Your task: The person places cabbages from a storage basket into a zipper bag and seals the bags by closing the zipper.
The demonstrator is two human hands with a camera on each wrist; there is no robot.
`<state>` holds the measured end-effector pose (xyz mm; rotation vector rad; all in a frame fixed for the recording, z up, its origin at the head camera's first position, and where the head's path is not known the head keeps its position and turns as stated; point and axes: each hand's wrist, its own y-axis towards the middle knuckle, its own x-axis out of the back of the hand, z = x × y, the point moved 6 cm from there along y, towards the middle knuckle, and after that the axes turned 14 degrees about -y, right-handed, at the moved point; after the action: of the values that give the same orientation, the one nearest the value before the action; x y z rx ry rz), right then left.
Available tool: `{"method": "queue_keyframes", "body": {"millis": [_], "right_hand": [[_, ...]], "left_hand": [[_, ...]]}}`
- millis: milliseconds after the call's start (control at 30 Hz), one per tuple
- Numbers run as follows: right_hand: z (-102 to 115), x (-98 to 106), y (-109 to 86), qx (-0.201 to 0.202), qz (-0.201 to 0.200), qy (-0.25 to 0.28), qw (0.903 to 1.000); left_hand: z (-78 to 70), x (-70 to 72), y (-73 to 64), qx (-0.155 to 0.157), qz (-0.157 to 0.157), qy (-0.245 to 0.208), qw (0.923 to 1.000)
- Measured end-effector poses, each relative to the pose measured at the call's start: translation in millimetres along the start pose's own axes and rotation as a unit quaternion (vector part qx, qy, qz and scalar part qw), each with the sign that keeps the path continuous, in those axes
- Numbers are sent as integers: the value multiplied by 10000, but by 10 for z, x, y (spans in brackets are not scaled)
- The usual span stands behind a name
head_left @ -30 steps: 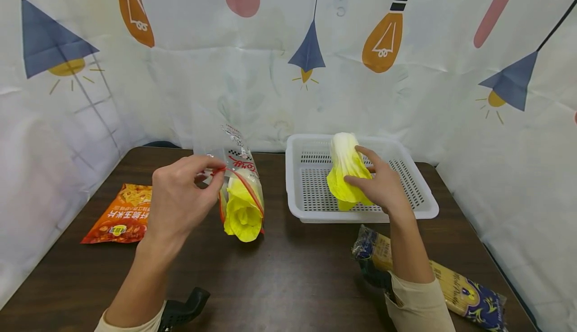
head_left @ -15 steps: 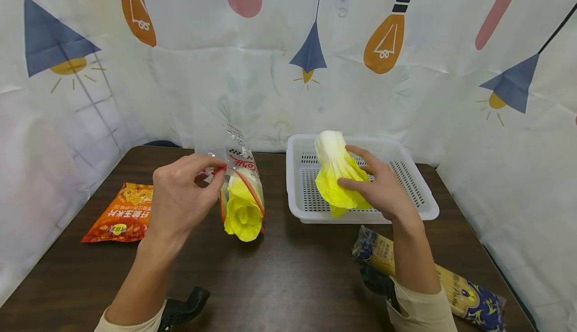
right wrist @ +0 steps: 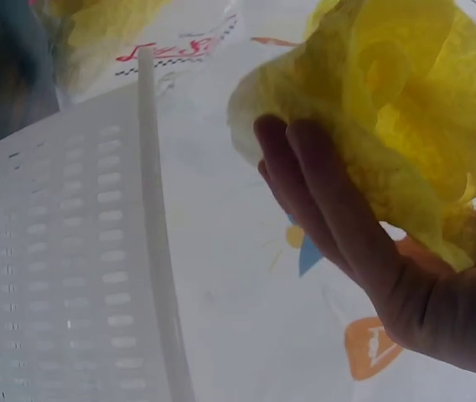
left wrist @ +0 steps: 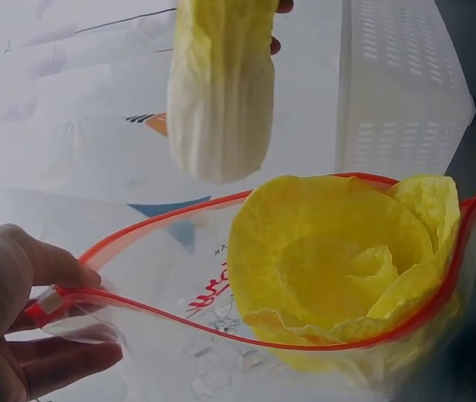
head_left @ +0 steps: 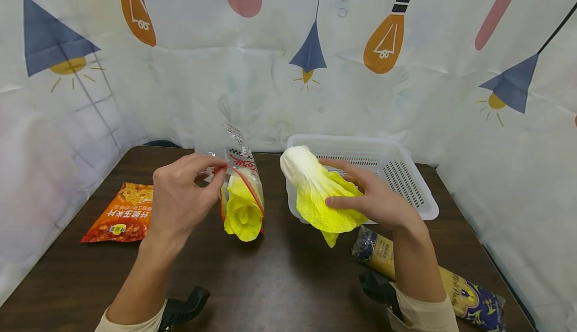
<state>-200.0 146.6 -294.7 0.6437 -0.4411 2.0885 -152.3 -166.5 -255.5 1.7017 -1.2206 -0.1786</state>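
My left hand (head_left: pixel 187 192) pinches the red zip edge at the mouth of a clear zip bag (left wrist: pixel 200 314). Inside the bag lies a yellow napa cabbage (head_left: pixel 243 214), leafy end toward the opening. In the left wrist view the mouth gapes wide around its leaves. My right hand (head_left: pixel 369 192) grips a second napa cabbage (head_left: pixel 311 187) between thumb and fingers, its white base pointing left and away from me. That cabbage overlaps the near left corner of the white basket (head_left: pixel 416 187) in the head view. The right wrist view shows fingers curled round its leaves (right wrist: pixel 414 117).
An orange snack bag (head_left: pixel 119 217) lies left of my left forearm. At the right, partly under my right forearm, is a yellow and blue pack of noodles (head_left: pixel 464 292). The dark table (head_left: pixel 279 282) ends at a patterned curtain (head_left: pixel 270 86) behind.
My right hand has moved left and toward me, bringing the cabbage from over the basket toward the bag. The left hand stays on the bag's edge.
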Motion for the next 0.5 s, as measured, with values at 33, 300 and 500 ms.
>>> {"method": "queue_keyframes", "body": {"millis": [33, 300, 500], "right_hand": [[20, -27, -9, 15, 129, 133, 9998], [168, -189, -75, 432, 1019, 421, 9930], [276, -344, -88, 923, 1646, 516, 9807]], "left_hand": [[0, 1, -1, 6, -15, -10, 10000], [-9, 0, -6, 3, -127, 5, 9999], [-27, -7, -2, -98, -239, 29, 9997]]}}
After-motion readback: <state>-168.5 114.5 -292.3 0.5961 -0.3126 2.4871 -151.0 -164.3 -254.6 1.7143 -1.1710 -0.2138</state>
